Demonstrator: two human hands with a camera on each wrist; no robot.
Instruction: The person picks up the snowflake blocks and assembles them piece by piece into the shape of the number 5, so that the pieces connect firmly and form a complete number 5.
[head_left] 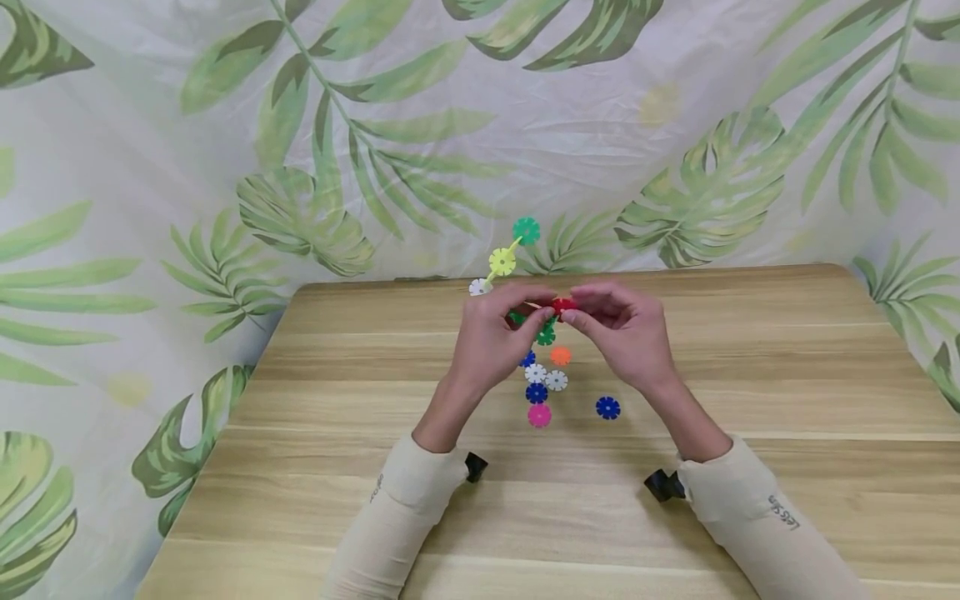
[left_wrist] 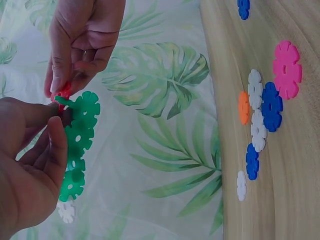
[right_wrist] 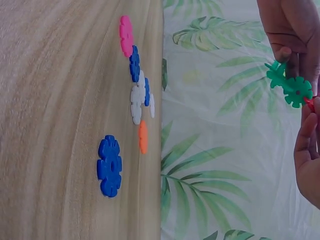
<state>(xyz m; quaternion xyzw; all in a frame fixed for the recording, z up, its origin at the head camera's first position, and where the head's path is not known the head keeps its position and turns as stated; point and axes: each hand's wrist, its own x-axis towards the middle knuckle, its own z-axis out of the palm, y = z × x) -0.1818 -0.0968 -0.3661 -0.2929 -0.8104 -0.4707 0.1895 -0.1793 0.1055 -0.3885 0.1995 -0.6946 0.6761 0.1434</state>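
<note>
Both hands are raised over the far part of the table. My left hand (head_left: 486,340) grips a chain of notched plastic discs, with green discs (left_wrist: 80,135) beside its fingers. Beyond that hand the chain continues in a white disc (head_left: 478,287), yellow discs (head_left: 502,262) and a teal-green disc (head_left: 527,231). My right hand (head_left: 632,337) pinches a red disc (head_left: 564,307) between thumb and fingers. The red disc meets the end of the green discs in the left wrist view; fingers partly hide the joint.
Loose discs lie on the wooden table (head_left: 337,400) below the hands: pink (head_left: 539,415), orange (head_left: 560,356), several white and blue. One blue disc (head_left: 608,407) lies apart to the right. A leaf-patterned cloth (head_left: 420,142) hangs behind the table's far edge.
</note>
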